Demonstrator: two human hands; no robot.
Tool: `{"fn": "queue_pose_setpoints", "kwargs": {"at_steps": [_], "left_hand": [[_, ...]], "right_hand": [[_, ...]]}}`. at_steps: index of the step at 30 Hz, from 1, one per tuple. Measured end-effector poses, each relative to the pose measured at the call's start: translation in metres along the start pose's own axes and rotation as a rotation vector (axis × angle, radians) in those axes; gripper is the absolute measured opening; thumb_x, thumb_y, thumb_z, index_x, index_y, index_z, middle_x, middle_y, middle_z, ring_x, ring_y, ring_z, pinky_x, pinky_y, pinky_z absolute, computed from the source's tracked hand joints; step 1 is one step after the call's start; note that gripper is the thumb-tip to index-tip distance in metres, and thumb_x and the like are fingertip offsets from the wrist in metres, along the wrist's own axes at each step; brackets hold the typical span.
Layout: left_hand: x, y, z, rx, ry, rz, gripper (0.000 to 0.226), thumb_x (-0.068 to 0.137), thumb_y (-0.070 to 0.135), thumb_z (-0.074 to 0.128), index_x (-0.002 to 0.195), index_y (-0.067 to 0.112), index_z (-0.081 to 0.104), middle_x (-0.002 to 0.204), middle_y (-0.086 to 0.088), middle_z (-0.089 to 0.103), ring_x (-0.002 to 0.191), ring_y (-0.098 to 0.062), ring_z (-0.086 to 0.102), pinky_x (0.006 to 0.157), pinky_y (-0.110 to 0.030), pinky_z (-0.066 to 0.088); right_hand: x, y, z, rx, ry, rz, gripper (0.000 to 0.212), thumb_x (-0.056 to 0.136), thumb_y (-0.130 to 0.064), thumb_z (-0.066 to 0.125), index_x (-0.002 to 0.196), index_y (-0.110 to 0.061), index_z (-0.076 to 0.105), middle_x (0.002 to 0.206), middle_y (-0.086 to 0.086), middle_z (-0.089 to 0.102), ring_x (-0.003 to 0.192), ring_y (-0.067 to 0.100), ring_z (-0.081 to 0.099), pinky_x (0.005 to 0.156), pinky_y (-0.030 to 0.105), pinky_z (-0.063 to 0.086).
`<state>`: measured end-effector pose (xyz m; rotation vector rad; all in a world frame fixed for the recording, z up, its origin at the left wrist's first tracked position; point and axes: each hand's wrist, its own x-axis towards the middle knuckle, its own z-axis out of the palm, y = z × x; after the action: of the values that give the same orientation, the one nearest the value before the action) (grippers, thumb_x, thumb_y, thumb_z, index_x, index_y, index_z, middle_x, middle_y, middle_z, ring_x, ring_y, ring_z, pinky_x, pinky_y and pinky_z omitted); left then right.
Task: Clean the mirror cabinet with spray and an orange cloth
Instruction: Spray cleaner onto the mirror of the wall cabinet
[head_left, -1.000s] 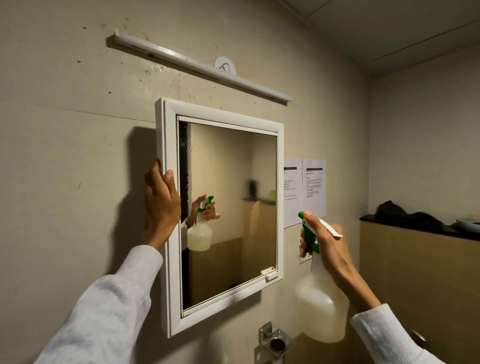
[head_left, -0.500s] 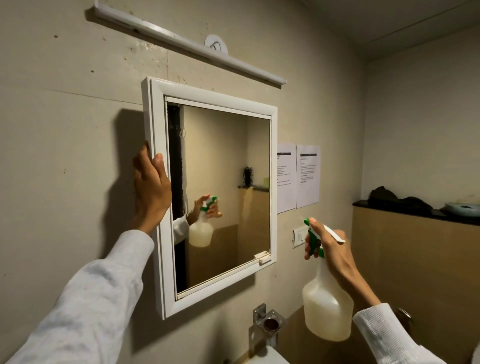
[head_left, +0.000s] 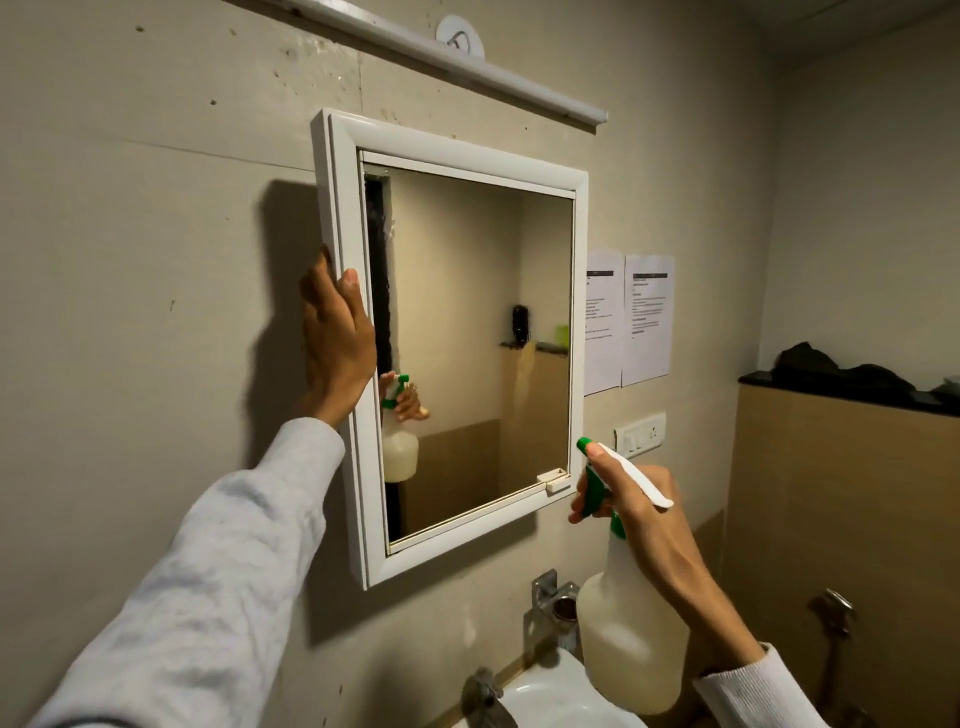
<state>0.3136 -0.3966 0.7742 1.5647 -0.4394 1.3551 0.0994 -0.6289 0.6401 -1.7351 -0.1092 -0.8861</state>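
Looking from the head view: the orange cloth does not show anywhere. Light bar (head_left: 426, 57) above is cut off at the top edge, its left end out of frame. Sink (head_left: 561, 696) shows only as a white rim at the bottom edge; tap (head_left: 485, 693) before it is blurred. Printed sheets (head_left: 628, 319) on the wall right of the cabinet, text too small to read. Dark heap (head_left: 841, 369) on the black ledge (head_left: 831, 392) at right, cannot tell what it is. Mirror cabinet (head_left: 343, 322) hangs on the beige wall: white moulded frame, small white catch at the lower right corner of the glass, a dark strip along the left inner edge of the glass. Reflection shows a tan-and-cream wall, a shelf, and the bottle with a hand round it. Left hand (head_left: 335, 338) lies against the cabinet's left frame edge, fingers nearly straight, thumb on the front face, palm at the side; a flat grip, nothing enclosed. Right hand (head_left: 641, 514) has a closed grip round the neck of the spray bottle (head_left: 631, 644), forefinger over the green trigger, nozzle towards the cabinet's lower right corner, close but apart from it. Bottle translucent white, pale liquid inside, white-and-green head. Switch plate (head_left: 640, 434) just behind the nozzle.
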Motion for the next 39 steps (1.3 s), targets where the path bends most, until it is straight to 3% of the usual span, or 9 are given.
{"fn": "queue_pose_setpoints", "kwargs": {"at_steps": [4,10,16,22,27,30,34,39], "left_hand": [[0.0,0.0,-0.002,-0.009,-0.014,0.014,0.051,0.106,0.037,0.032,0.144,0.005,0.041,0.14,-0.02,0.05,0.126,-0.033,0.049,0.101,-0.029,0.036],[0.0,0.0,-0.002,-0.013,-0.038,-0.011,0.051,0.106,0.038,0.031,0.146,0.008,0.038,0.142,-0.017,0.048,0.129,-0.033,0.047,0.103,-0.033,0.036],[0.0,0.0,-0.003,-0.001,-0.042,-0.01,0.052,0.106,0.04,0.029,0.148,0.01,0.037,0.143,-0.016,0.048,0.13,-0.033,0.047,0.104,-0.035,0.038],[-0.001,-0.001,-0.002,0.014,-0.034,-0.011,0.053,0.105,0.042,0.028,0.148,0.011,0.037,0.142,-0.015,0.048,0.13,-0.032,0.047,0.105,-0.036,0.037],[0.0,-0.002,-0.001,0.014,-0.031,-0.021,0.054,0.105,0.043,0.028,0.148,0.012,0.038,0.143,-0.015,0.048,0.13,-0.032,0.047,0.105,-0.035,0.036],[0.0,-0.002,-0.001,0.01,-0.026,-0.008,0.053,0.105,0.041,0.029,0.147,0.009,0.039,0.143,-0.016,0.048,0.131,-0.031,0.047,0.105,-0.033,0.036],[0.0,-0.002,0.0,0.022,-0.011,-0.004,0.052,0.106,0.04,0.029,0.147,0.009,0.039,0.142,-0.017,0.049,0.129,-0.032,0.048,0.103,-0.032,0.036],[0.0,-0.002,0.0,0.042,-0.002,-0.004,0.052,0.106,0.04,0.029,0.147,0.01,0.039,0.143,-0.018,0.048,0.129,-0.034,0.048,0.103,-0.034,0.035]], "right_hand": [[-0.02,0.0,0.026,0.045,-0.048,0.027,0.061,0.082,-0.067,0.048,0.065,-0.012,0.07,0.063,0.011,0.072,0.061,0.023,0.072,0.064,0.02,0.057],[-0.04,0.009,0.045,0.083,-0.115,0.091,0.061,0.08,-0.069,0.055,0.056,-0.014,0.065,0.053,0.009,0.064,0.048,0.022,0.064,0.055,0.023,0.054],[-0.055,0.024,0.043,0.074,-0.193,0.155,0.059,0.079,-0.07,0.053,0.064,-0.017,0.07,0.065,0.01,0.072,0.062,0.024,0.073,0.066,0.026,0.058],[-0.065,0.045,0.028,0.032,-0.076,0.181,0.048,0.085,-0.059,0.054,0.067,-0.019,0.073,0.065,0.006,0.073,0.063,0.022,0.073,0.061,0.02,0.056],[-0.071,0.065,0.022,-0.037,-0.04,0.193,0.071,0.078,-0.072,0.054,0.053,-0.006,0.064,0.05,0.012,0.063,0.047,0.022,0.063,0.054,0.027,0.055],[-0.068,0.073,0.01,-0.044,0.043,0.198,0.067,0.081,-0.068,0.054,0.049,-0.009,0.062,0.048,0.01,0.06,0.046,0.021,0.061,0.053,0.023,0.052],[-0.05,0.075,-0.013,-0.018,0.101,0.191,0.052,0.088,-0.053,0.053,0.063,-0.011,0.071,0.062,0.012,0.071,0.058,0.027,0.071,0.059,0.028,0.058],[-0.03,0.08,-0.034,-0.03,0.166,0.172,0.052,0.087,-0.053,0.053,0.069,-0.008,0.071,0.065,0.011,0.071,0.06,0.027,0.072,0.059,0.029,0.058]]}}
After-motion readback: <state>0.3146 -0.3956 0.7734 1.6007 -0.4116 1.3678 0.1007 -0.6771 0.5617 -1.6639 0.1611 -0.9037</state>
